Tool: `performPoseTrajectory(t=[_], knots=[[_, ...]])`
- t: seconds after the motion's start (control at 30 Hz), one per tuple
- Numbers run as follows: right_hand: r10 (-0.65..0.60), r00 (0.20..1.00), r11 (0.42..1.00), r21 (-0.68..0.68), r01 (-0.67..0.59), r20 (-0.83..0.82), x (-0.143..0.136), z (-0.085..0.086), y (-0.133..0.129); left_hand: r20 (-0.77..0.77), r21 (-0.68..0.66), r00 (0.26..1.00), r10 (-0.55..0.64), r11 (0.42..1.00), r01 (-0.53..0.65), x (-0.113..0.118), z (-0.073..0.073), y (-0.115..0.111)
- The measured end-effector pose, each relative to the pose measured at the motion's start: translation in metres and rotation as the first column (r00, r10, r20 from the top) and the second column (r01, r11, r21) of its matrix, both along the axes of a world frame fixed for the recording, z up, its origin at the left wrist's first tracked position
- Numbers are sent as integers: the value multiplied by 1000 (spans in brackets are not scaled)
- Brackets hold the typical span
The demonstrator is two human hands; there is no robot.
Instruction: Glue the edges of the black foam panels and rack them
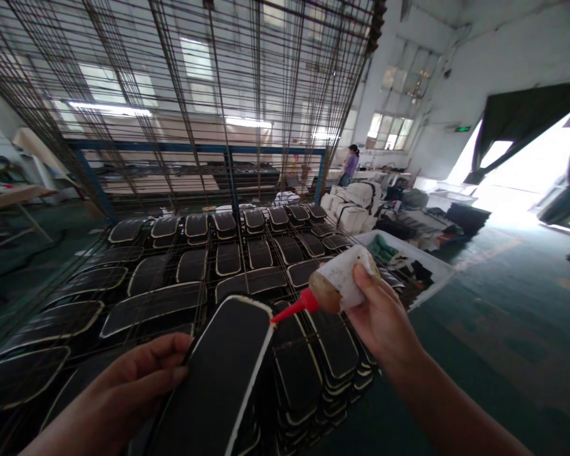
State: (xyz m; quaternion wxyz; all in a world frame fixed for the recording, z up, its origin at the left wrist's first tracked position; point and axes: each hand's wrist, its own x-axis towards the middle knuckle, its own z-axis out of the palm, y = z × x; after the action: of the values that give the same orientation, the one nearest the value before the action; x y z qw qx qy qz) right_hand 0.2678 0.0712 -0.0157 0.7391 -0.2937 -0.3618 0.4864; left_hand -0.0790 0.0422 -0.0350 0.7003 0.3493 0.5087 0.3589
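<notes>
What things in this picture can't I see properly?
All in the head view:
- Black panel in front: its near end is cut off by the bottom edge.
- Right hand: some fingers are hidden behind the squeeze bottle.
- Person in purple: hands too small.
- Bright opening: outside lost in glare.

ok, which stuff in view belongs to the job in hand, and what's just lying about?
Job:
dark panel, in the left hand
squeeze bottle, in the right hand, red nozzle at the panel's edge
pale-edged panels on the rack

Lying about, apparently:
white tub
green cloth
white bags
</notes>
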Motion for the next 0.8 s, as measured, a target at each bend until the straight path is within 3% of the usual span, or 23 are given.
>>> performPoseTrajectory(t=[0.2,0.4,0.6,0.8], knots=[[-11,1000,1000,-1,11,-16,-4,-6,2,67,-7,997,30,1000,-29,19,14,-6],[-1,1000,999,-32,2,22,-7,-11,-5,19,-20,992,122,992,-122,24,18,-5],[33,998,999,-18,-32,46,-14,-12,-16,57,-41,997,55,998,-53,22,15,3],[134,990,990,33,-136,52,-23,-7,-32,65,-33,997,39,999,-37,26,22,5]])
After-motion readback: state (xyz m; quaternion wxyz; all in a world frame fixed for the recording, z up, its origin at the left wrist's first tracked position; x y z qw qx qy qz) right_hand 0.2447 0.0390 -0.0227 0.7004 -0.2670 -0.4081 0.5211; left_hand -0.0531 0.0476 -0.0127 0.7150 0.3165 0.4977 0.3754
